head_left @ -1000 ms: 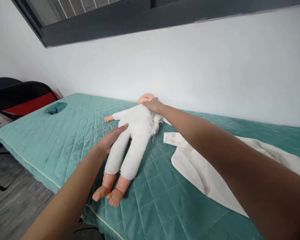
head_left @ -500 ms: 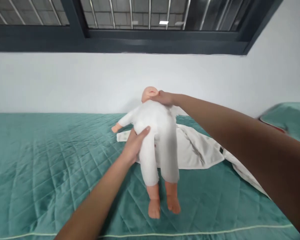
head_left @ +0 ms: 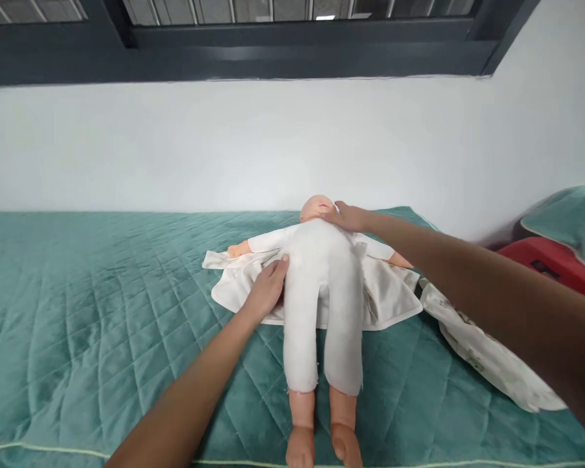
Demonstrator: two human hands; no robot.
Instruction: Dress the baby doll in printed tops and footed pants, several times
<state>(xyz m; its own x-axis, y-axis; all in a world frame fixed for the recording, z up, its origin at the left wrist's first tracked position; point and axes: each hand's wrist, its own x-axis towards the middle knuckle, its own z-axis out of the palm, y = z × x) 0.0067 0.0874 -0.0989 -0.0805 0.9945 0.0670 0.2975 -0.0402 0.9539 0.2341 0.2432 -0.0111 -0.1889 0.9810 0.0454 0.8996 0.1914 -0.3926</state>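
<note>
A baby doll (head_left: 322, 292) with a white cloth body and bare plastic head, hands and feet lies on its back on an opened white garment (head_left: 385, 292). My left hand (head_left: 268, 289) cups the doll's hip and side, fingers curled round it. At the doll's neck and shoulder, my right hand (head_left: 346, 216) grips just under the head. The doll's feet reach toward the near edge of the bed.
A teal quilted bed cover (head_left: 88, 325) spreads under everything, against a white wall below a dark-framed window. The garment trails off to the right (head_left: 487, 357). A red object (head_left: 550, 263) and a teal cushion (head_left: 570, 221) sit at the far right.
Both hands have carried the doll rightward from the bare cover and lowered it onto the white garment; it was lifted half a second ago and now lies flat.
</note>
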